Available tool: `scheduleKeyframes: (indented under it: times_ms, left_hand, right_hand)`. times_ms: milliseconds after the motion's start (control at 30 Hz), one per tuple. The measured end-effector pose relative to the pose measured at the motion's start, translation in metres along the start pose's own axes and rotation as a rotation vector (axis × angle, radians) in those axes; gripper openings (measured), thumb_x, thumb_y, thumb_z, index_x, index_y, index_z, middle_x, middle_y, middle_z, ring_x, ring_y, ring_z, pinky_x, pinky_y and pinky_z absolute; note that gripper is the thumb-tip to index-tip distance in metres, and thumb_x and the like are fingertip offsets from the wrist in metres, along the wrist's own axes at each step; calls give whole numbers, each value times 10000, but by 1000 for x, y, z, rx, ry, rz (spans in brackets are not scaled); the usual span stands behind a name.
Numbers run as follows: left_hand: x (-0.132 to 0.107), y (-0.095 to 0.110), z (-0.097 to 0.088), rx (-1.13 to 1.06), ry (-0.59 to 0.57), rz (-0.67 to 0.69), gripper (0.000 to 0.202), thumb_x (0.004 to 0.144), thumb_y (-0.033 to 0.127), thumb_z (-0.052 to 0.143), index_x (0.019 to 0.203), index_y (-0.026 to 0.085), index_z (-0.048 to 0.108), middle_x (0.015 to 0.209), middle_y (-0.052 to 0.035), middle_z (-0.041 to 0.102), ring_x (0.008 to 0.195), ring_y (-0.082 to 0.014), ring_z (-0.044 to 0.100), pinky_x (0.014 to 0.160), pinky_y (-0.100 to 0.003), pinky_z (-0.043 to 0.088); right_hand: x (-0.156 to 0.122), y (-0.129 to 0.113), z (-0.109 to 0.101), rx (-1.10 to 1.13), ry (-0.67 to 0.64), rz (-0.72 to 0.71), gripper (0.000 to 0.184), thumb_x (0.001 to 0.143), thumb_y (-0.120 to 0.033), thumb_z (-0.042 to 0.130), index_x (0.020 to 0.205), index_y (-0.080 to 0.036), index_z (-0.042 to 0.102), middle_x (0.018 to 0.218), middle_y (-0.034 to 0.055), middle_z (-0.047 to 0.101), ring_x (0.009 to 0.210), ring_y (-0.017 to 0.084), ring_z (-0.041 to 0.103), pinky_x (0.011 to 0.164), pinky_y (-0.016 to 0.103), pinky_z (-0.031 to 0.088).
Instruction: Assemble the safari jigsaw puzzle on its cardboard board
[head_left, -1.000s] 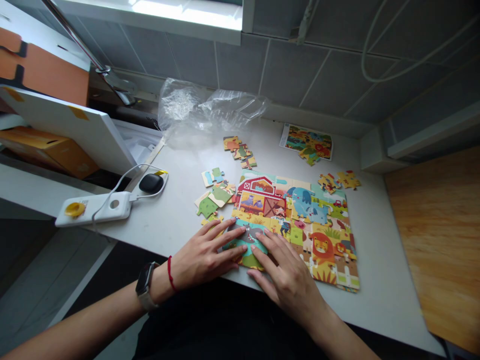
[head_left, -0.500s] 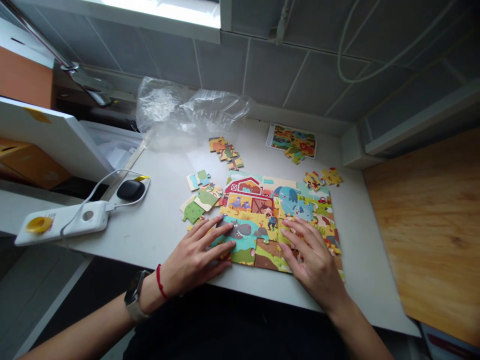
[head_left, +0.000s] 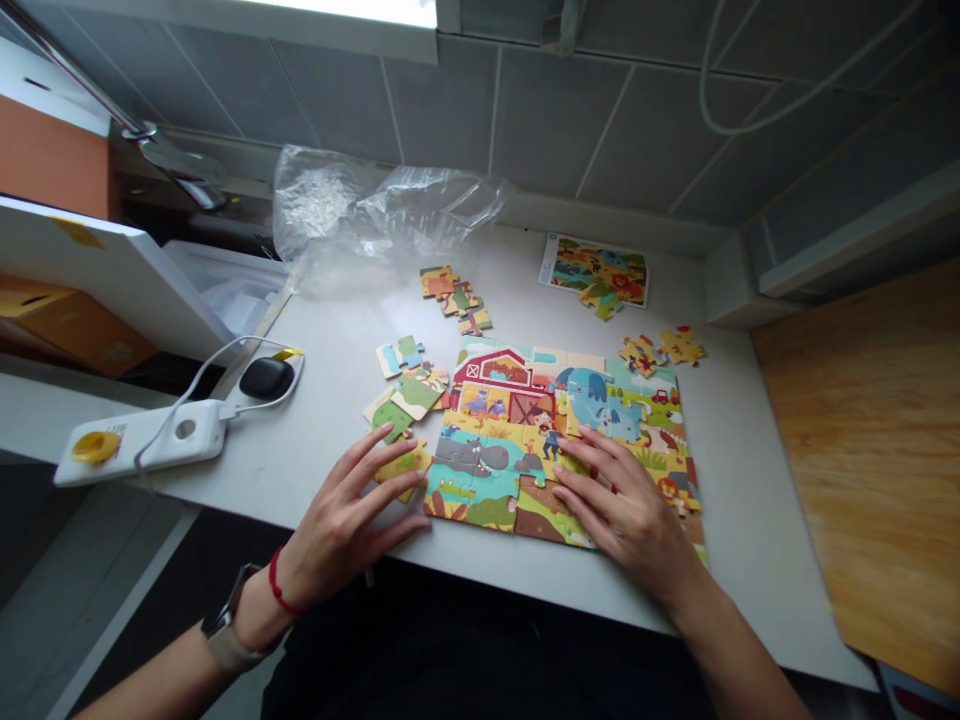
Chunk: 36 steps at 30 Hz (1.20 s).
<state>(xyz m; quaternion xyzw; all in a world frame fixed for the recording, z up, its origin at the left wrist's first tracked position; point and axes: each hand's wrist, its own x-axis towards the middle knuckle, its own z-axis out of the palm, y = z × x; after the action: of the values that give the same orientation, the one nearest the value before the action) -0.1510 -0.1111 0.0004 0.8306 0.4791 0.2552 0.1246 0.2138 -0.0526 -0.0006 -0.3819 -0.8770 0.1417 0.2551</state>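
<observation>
Left hand (head_left: 345, 530) open, apparently touching loose puzzle piece (head_left: 403, 468), right hand (head_left: 622, 500) flat on jigsaw puzzle (head_left: 495, 480), grips apart

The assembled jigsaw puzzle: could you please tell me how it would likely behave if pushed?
The assembled jigsaw puzzle would probably come apart at its joints rather than slide whole, since nothing visibly binds them. Each piece looks like stiff, lightweight card, so should resist bending.

Loose puzzle pieces (head_left: 405, 395) crowd the desk (head_left: 757, 600) left of the jigsaw (head_left: 540, 450); a crumpled plastic bag (head_left: 360, 215) blocks the far side, a white charger (head_left: 142, 435) and cable (head_left: 202, 385) the left, and the right hand (head_left: 626, 505) overlaps the jigsaw's near edge.
</observation>
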Motion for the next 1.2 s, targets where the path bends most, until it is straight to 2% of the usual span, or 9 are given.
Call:
scheduleKeyframes:
  times_ms: [167, 367, 567, 700, 767, 867, 1000, 1067, 1200]
  left_hand:
    - [-3, 2, 2, 0, 16, -36, 196, 947, 244, 784, 1139, 256, 744, 1412, -92, 657, 1496, -349, 470, 1147, -559, 536]
    - [3, 10, 2, 39, 37, 35, 42, 956, 202, 759, 982, 228, 739, 1347, -96, 704, 1488, -367, 479, 1101, -556, 534]
    - [4, 11, 3, 50, -12, 47, 34, 968, 204, 721, 1000, 216, 717, 1373, -111, 697, 1477, -354, 496, 1133, -554, 508]
    - [3, 7, -1, 29, -56, 60, 111, 977, 240, 692, 1084, 219, 710, 1408, -114, 676, 1487, -364, 476, 1144, -561, 491]
    - [8, 1, -7, 27, -40, 28, 149, 982, 232, 678, 1129, 232, 703, 1396, -104, 678, 1487, -353, 475, 1139, -540, 498]
    - [23, -12, -16, 68, 34, -89, 242, 1000, 253, 668, 1241, 238, 662, 1405, -111, 662, 1471, -340, 491, 1148, -538, 498]
    - [49, -30, -14, 162, 39, -198, 600, 983, 450, 702, 1493, 205, 507, 1484, -174, 594, 1386, -374, 553, 1129, -604, 497]
    - [58, -35, -6, 170, 36, -200, 609, 985, 458, 694, 1503, 203, 499, 1448, -168, 623, 1329, -365, 588, 1094, -595, 518]
    - [63, -40, 5, 125, 64, -188, 509, 1005, 364, 663, 1470, 211, 522, 1379, -148, 667, 1263, -332, 619, 1048, -554, 542]
  right_hand:
    - [3, 2, 0, -9, 4, -47, 200, 970, -117, 696, 1126, -203, 787, 1281, 132, 755, 1324, 337, 630, 1046, 567, 611]
    - [5, 3, 0, -8, 25, -70, 199, 978, -119, 682, 1119, -210, 790, 1272, 125, 763, 1313, 330, 641, 1029, 557, 621]
    - [6, 4, 0, -20, 33, -86, 195, 972, -120, 690, 1108, -220, 789, 1246, 121, 772, 1263, 329, 667, 996, 560, 633]
    - [6, 4, -2, 18, 45, -93, 238, 960, -129, 703, 1153, -242, 784, 1215, 110, 779, 1211, 315, 693, 972, 536, 638]
    - [6, 5, -5, 55, 83, -79, 274, 955, -126, 701, 1182, -259, 776, 1194, 101, 783, 1168, 304, 712, 953, 517, 639]
    - [5, 8, -10, 91, 198, -38, 283, 928, -99, 716, 1150, -267, 772, 1155, 87, 791, 1106, 301, 733, 948, 516, 622]
    - [3, 11, -14, 103, 396, 71, 264, 895, -63, 733, 1066, -260, 773, 1003, 56, 786, 965, 279, 744, 913, 503, 606]
    - [1, 13, -14, 118, 475, 132, 252, 898, -52, 718, 1035, -256, 771, 954, 46, 772, 921, 268, 739, 886, 487, 605]
    - [-4, 16, -13, 183, 549, 235, 185, 921, -81, 698, 964, -250, 760, 927, 44, 764, 884, 258, 733, 858, 471, 608]
